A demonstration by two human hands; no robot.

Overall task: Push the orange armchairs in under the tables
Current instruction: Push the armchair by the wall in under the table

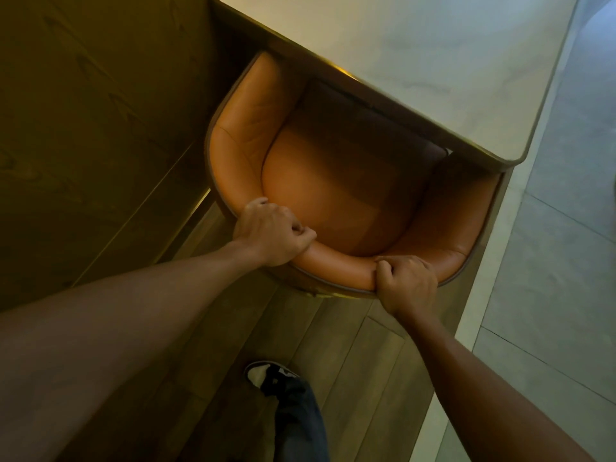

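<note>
An orange leather armchair (pixel 333 181) with a curved padded backrest stands in the middle of the head view. Its front edge sits under the pale marble-like table top (pixel 416 61), whose dark rim hides the front of the seat. My left hand (pixel 271 233) grips the padded top of the backrest on its left side, fingers curled over it. My right hand (pixel 408 283) grips the same padded top further right, fingers curled round it. Both arms reach forward from the bottom of the view.
A dark wooden wall panel (pixel 100 128) runs close along the chair's left side. Wood plank floor (pixel 350 361) lies under me, with my sneaker and trouser leg (pixel 283 395) on it. Grey stone tiles (pixel 550 278) cover the floor at the right.
</note>
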